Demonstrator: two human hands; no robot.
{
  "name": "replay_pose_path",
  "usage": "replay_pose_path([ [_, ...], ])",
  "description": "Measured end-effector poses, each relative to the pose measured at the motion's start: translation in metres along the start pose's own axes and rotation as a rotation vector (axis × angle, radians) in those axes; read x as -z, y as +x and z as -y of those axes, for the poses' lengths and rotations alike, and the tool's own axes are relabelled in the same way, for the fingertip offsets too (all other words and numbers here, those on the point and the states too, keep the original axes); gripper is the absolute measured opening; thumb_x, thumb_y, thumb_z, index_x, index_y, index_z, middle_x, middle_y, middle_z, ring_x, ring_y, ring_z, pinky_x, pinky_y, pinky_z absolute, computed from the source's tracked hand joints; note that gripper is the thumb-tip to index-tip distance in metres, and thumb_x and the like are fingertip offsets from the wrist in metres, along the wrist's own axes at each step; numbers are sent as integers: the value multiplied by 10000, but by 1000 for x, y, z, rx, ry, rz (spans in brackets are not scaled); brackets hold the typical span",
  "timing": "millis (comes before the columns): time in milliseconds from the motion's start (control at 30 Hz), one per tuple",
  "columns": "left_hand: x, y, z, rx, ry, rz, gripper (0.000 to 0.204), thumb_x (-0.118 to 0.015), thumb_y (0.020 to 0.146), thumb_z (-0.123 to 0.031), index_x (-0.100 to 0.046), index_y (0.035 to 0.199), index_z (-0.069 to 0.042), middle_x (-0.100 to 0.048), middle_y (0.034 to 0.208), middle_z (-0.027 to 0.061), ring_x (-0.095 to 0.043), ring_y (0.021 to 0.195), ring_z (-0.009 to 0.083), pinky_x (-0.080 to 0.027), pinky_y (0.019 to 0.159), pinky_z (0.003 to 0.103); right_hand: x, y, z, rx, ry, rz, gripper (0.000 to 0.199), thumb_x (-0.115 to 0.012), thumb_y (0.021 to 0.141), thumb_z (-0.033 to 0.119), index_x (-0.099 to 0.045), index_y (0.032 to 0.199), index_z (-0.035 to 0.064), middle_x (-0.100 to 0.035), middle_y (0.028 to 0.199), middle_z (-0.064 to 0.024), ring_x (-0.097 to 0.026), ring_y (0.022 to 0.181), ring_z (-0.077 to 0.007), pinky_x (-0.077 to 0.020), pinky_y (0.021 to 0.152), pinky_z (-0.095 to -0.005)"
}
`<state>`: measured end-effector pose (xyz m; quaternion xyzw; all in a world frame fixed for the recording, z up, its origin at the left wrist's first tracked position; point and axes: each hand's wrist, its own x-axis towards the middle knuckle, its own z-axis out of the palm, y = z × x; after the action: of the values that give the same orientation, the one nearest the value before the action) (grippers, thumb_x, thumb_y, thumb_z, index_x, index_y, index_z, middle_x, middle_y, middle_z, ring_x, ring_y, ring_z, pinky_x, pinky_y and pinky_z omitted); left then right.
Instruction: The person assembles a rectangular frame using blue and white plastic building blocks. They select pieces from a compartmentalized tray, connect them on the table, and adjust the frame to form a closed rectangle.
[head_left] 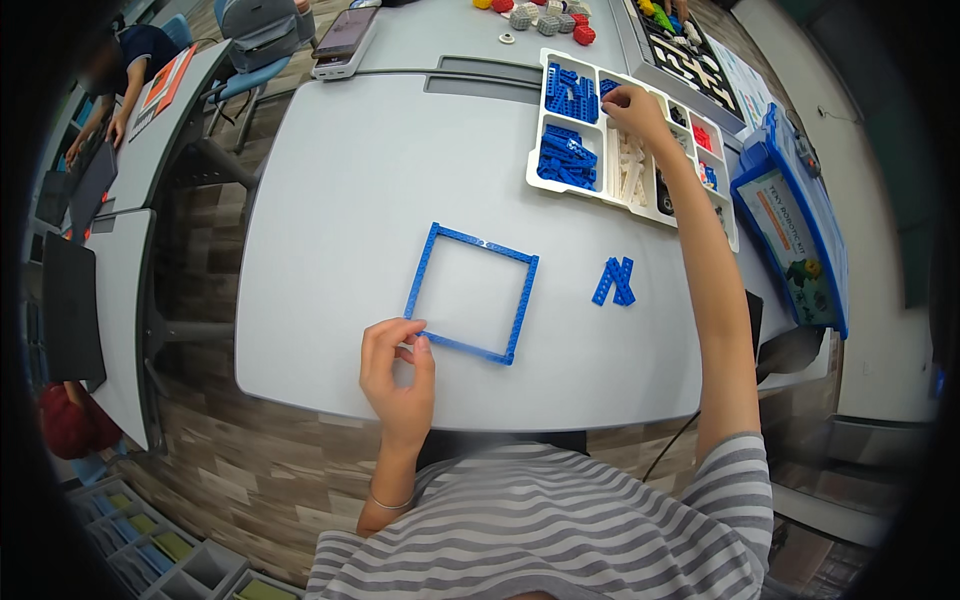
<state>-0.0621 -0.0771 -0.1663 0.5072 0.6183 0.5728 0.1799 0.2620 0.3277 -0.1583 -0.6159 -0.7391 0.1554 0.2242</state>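
A square frame of blue building beams [525,300] lies flat on the white table [330,210]. At its near left corner my left hand [397,378] has thumb and index finger closed around the beam. My right hand [638,110] reaches far forward over a white compartment tray [617,199]. Its fingertips are pinched together in a compartment with a few small blue pieces [607,86]; what they hold, if anything, is hidden. Blue beams fill two compartments to the left of that hand. To the right of the frame, short blue beams [614,282] rest crossed over one another.
A blue-edged kit box [793,225] stands right of the tray. Grey, red and yellow pieces [550,20] lie at the far edge, near a phone-like device [345,35]. Another person's arm [130,95] is at a table on the left.
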Motion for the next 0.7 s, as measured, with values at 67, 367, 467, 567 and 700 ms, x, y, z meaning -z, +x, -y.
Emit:
replay_pose_path([
  [67,-2,0,-1,-8,-7,21,164,-658,926,29,-722,1068,-25,-660,1077,100,-624,857,156,-495,652,262,2,-2,-2,37,21,-11,198,-742,845,103,-804,1026,49,-779,919,-144,-743,857,-247,-579,834,-350],
  [367,-2,2,0,13,-10,75,159,-659,936,25,-726,1073,-17,-664,1081,104,-633,888,168,-512,662,263,5,16,-15,147,-218,-77,294,-661,848,-24,-778,1116,3,-778,1039,-208,-753,949,-347,-576,903,-401],
  [467,-2,2,0,20,-11,78,155,-657,937,25,-727,1070,-15,-665,1080,105,-635,893,168,-512,664,261,14,13,-15,93,-124,-75,295,-685,833,-21,-797,1096,50,-760,1079,-195,-731,998,-345,-567,931,-420],
  [567,-3,2,0,18,-2,87,156,-656,935,27,-728,1066,-16,-667,1077,103,-638,899,170,-514,667,263,20,5,-15,124,-336,-85,285,-707,831,-9,-815,1064,115,-711,1112,-159,-680,1090,-338,-541,980,-434],
  [700,-3,2,1,22,11,100,161,-657,928,33,-730,1060,-19,-669,1073,100,-643,907,177,-517,675,270,25,3,-18,162,-392,-80,286,-743,808,10,-821,1028,176,-653,1152,-115,-618,1169,-322,-514,1013,-434],
])
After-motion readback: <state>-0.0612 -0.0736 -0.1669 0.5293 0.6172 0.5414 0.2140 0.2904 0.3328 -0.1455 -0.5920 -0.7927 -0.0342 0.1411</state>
